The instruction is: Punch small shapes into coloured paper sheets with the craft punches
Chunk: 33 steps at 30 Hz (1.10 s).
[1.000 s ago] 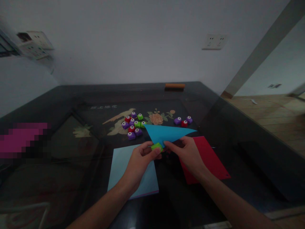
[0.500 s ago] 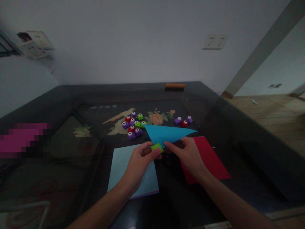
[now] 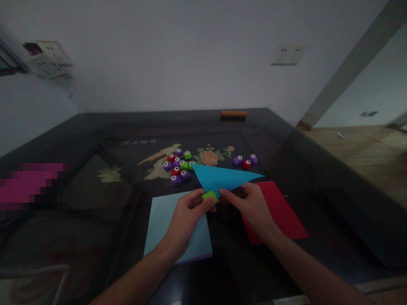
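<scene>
My left hand (image 3: pixel 187 214) pinches a small bright-green piece (image 3: pixel 210 196) between thumb and fingers. It looks like the small eyed toys on the table, though no eye shows on it from here. The green piece touches the lower corner of a blue sheet of paper (image 3: pixel 222 177), folded to a triangle. My right hand (image 3: pixel 253 205) is closed on that paper, its thumb pressing near the same corner and its other fingers behind. Whether the paper is fixed to the green piece is hidden by the fingers. Both are held above the table between the two stacks of paper.
Pale blue paper (image 3: pixel 162 224) lies under my left forearm, and red paper (image 3: pixel 282 212) beneath my right. Several purple, red and green eyed toys (image 3: pixel 176 180) cluster left of centre; three more (image 3: pixel 246 164) sit right. An orange-brown cylinder (image 3: pixel 234 114) rests at the dark table's (image 3: pixel 127 123) back edge.
Almost nothing differs. Both hands keep the same grip on the green piece and the blue paper, and the whole view has shifted very slightly.
</scene>
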Motion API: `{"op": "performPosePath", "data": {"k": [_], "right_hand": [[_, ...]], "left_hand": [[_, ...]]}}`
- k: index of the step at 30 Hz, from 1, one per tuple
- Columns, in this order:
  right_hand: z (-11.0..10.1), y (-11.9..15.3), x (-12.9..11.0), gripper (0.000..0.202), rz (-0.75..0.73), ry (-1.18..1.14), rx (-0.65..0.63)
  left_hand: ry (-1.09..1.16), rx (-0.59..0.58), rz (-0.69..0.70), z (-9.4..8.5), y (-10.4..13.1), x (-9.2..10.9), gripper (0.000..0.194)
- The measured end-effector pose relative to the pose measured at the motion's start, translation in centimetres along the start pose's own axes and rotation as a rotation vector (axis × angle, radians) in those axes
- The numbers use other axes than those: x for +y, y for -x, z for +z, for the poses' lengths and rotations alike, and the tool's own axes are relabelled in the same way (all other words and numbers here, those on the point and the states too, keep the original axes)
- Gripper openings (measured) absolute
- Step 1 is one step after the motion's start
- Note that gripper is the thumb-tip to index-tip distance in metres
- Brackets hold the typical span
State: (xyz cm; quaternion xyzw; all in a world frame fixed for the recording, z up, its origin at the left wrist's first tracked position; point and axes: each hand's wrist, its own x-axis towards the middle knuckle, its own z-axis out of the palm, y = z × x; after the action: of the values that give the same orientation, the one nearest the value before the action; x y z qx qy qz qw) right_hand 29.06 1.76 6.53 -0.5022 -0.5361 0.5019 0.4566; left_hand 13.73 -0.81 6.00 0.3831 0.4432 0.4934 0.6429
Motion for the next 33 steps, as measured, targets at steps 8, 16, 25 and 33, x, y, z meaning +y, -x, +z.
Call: {"op": "performPosePath", "data": {"k": [8,16,25,33], "right_hand": [[0.03,-0.01,-0.06,0.024,-0.001,-0.007,-0.002],[-0.07,0.06,-0.29,0.019,-0.010,0.000,-0.012],[-0.09,0.10,0.01,0.021,-0.018,-0.020,-0.017],[-0.04,0.19,-0.53,0.024,0.012,0.003,-0.011]], "left_hand": [[-0.018,-0.014,0.029,-0.13,-0.04,-0.16,0.030],[-0.021,-0.031,0.046,-0.13,0.02,0.18,0.024],[-0.049,-0.063,0.057,-0.39,-0.23,0.07,0.025],[-0.041,-0.090,0.064,-0.53,-0.35,-0.20,0.026]]}}
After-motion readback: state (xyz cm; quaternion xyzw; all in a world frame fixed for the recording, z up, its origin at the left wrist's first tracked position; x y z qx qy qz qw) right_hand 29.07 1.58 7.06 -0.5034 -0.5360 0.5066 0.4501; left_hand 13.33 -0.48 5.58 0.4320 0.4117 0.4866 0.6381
